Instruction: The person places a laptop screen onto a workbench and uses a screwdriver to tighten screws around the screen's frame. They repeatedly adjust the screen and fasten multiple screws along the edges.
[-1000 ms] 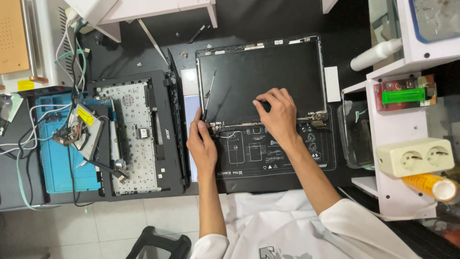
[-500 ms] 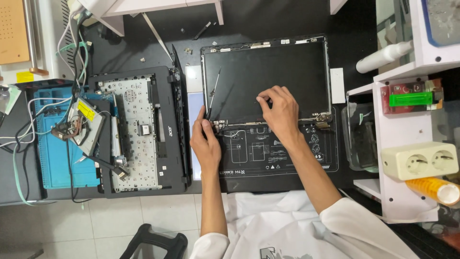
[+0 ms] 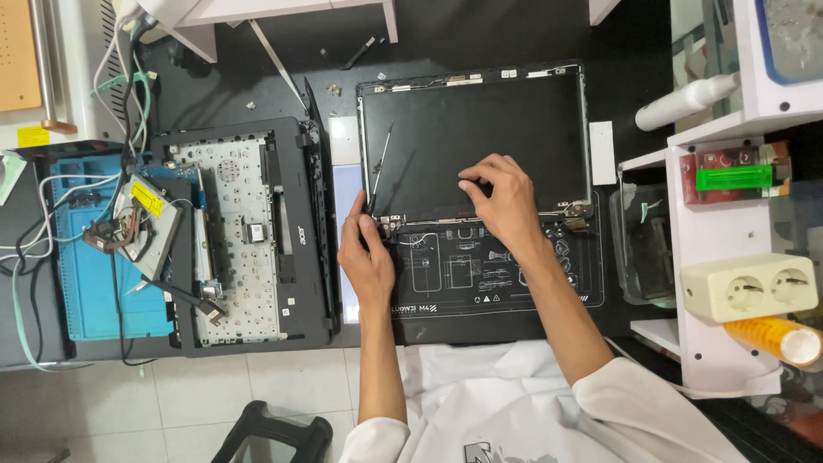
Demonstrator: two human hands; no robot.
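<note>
A dark tabletop (image 3: 480, 34) carries a black work mat (image 3: 514, 296) with white line drawings, and on it lies a laptop screen panel (image 3: 476, 137), face up, its bottom edge and metal hinges (image 3: 576, 213) toward the person. Left of it sits a stripped laptop base (image 3: 249, 231), underside up. The panel looks thin, stiff and fragile, light enough to lift; its frame edges or hinges seem the safest hold, not the glass. The right hand (image 3: 506, 206) rests on the panel's lower part, fingers pinched together at the tips; whether they grip anything I cannot tell. The left hand (image 3: 367, 257) is clenched around a slim screwdriver (image 3: 378, 171), its tip lying over the panel's left edge.
</note>
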